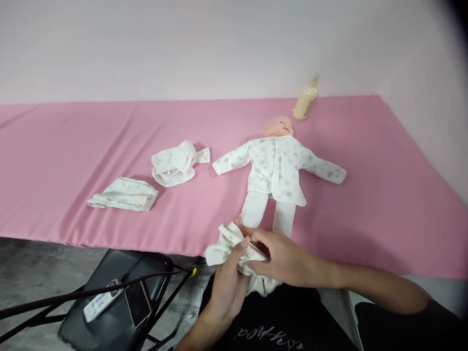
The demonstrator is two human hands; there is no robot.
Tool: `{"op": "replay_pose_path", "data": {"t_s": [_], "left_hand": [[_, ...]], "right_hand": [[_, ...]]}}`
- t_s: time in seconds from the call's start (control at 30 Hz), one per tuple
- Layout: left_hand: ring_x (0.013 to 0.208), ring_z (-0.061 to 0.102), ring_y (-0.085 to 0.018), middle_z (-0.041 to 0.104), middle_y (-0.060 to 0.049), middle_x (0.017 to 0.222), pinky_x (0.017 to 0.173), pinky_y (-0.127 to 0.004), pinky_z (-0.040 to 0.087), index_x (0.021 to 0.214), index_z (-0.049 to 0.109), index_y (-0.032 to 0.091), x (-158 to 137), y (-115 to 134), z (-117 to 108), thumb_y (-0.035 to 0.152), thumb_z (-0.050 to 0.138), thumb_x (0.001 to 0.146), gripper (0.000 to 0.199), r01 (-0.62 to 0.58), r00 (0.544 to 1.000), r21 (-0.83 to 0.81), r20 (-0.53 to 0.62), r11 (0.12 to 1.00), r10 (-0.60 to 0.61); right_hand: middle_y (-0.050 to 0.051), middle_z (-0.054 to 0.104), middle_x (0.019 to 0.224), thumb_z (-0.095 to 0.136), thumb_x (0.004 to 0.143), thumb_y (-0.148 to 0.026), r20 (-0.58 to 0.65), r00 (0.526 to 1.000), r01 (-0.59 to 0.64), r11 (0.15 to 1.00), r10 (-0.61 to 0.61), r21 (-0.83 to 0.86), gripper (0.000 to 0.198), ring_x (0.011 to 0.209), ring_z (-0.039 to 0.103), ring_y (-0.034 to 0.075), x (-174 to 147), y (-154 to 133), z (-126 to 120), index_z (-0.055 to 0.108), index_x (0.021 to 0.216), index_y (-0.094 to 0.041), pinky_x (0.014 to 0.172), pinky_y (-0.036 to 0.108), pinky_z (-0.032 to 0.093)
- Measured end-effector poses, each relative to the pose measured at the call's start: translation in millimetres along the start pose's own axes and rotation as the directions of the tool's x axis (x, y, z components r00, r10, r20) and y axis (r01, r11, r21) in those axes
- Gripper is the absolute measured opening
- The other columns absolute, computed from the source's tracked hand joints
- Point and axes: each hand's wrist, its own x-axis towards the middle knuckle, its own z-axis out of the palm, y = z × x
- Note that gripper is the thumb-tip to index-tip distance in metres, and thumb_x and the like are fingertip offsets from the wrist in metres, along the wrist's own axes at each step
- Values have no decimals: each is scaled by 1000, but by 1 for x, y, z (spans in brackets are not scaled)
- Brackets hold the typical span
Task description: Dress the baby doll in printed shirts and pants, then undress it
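Observation:
A baby doll point(280, 126) lies on its back on the pink cloth, dressed in a white printed jacket point(283, 168) and white leg coverings point(255, 209). At its feet, by the near table edge, I hold bunched white printed baby pants point(230, 240). My left hand point(229, 282) grips the gathered fabric from below, thumb on top. My right hand point(281, 256) pinches the same fabric from the right, close to the doll's foot. Folds and fingers hide the doll's feet, and I cannot tell whether one is inside the garment.
Two folded white baby garments, a rounded one point(175, 163) and a flat printed one point(123, 194), lie left on the pink tablecloth point(201, 114). A pump bottle point(305, 101) stands behind the doll. Below left, a black chair point(109, 312) holds a power strip point(102, 301) and a phone point(138, 303).

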Motion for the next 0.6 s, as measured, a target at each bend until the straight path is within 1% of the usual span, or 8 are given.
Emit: {"op": "replay_pose_path", "data": {"t_s": [0.07,0.13,0.23,0.37,0.43,0.5,0.6], "left_hand": [[116,66,-19,67,-5,130,107,-29,49,153,41,29,0,0,-2,22,68,90,69,-7,1000,-9,16,1000,7],[117,66,-19,68,-5,129,109,-30,48,154,41,28,0,1,-4,23,68,90,69,-20,999,-24,34,1000,21],[117,66,-20,68,-6,128,110,-30,47,153,42,26,1,3,-6,26,68,90,68,-20,998,-39,51,999,22],[117,66,-20,69,-5,128,111,-31,47,153,43,27,3,4,-9,27,68,91,67,-19,999,-50,48,999,21],[118,66,-19,68,-5,130,111,-30,47,154,42,27,3,4,-9,25,66,92,67,-14,999,-57,41,998,16],[120,66,-19,67,-5,132,112,-29,46,154,41,28,3,5,-10,24,65,92,67,-11,999,-73,39,997,14],[122,64,-20,65,-5,136,112,-29,46,156,39,27,3,7,-9,23,64,93,68,-5,999,-94,44,996,9]], "right_hand": [[-5,55,70,66,84,-27,33,998,49,999,-49,10,17,62,49,10,2,2,0,51,81,-20,54,24,33],[-5,53,70,65,83,-24,39,997,71,997,-72,37,19,62,47,9,3,1,-2,48,76,-19,53,24,32],[-4,54,75,63,80,-19,15,998,65,995,-67,80,18,66,48,9,1,-2,-5,47,74,-19,56,23,33],[-3,52,78,63,79,-19,7,999,39,997,-39,69,18,66,44,9,-4,-6,-7,46,72,-19,56,24,32],[-2,54,80,62,80,-18,17,999,26,995,-27,97,12,67,45,10,-5,-7,-9,51,76,-19,57,24,33],[-1,57,82,61,81,-19,63,998,9,983,-21,185,5,70,49,11,-3,-6,-11,58,85,-19,59,24,36],[-1,59,85,61,84,-23,163,987,-44,948,-8,315,10,71,51,12,4,0,-17,61,93,-19,60,25,37]]}}
